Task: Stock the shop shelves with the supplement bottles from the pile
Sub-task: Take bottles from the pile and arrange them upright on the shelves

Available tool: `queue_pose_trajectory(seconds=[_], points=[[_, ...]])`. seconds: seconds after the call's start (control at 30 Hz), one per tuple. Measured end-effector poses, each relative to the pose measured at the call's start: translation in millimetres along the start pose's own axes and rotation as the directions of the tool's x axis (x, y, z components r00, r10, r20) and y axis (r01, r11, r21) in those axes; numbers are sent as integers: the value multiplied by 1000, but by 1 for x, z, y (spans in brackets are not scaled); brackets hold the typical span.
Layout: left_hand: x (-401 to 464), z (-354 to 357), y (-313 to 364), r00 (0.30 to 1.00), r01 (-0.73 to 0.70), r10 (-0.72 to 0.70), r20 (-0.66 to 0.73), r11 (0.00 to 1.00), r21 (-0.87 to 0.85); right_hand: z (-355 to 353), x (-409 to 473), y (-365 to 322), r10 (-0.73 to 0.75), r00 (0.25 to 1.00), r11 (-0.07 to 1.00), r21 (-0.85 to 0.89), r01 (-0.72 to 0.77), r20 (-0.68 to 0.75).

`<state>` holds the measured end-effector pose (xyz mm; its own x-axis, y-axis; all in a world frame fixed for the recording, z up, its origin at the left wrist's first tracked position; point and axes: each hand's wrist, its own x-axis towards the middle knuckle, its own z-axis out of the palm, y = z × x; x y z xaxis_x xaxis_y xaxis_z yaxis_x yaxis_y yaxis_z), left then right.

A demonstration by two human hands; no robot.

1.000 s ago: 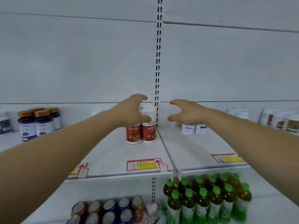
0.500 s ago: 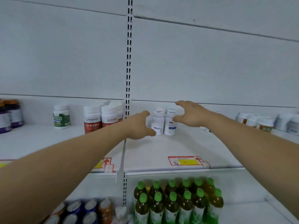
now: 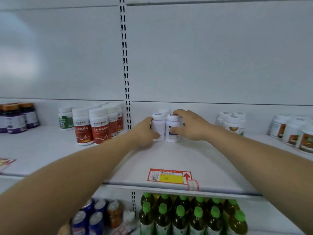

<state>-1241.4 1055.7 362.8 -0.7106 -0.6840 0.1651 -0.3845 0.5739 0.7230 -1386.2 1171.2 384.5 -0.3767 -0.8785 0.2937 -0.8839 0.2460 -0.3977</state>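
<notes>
Two small white supplement bottles stand side by side near the back of the white shelf. My left hand grips the left white bottle from its left side, thumb across its lower front. My right hand grips the right white bottle, fingers over its cap and thumb on its blue label. More white bottles stand behind these two, mostly hidden.
Red-labelled white bottles and a green-labelled one stand left of the upright. Purple bottles sit far left, white jars and orange-labelled jars right. A price tag marks the shelf front. Green-capped drinks and cans fill the lower shelf.
Both hands have closed in on the two white bottles, from beside them to gripping them. My view has shifted left again, so the bottles sit more centrally.
</notes>
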Motion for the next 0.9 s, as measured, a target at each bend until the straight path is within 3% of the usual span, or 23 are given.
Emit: queue_pose_trajectory(seconds=[0.9], points=[[20,6,-7,997,-75,74,37,997,6,1,12,15,31,999,998,60,-30,-22]])
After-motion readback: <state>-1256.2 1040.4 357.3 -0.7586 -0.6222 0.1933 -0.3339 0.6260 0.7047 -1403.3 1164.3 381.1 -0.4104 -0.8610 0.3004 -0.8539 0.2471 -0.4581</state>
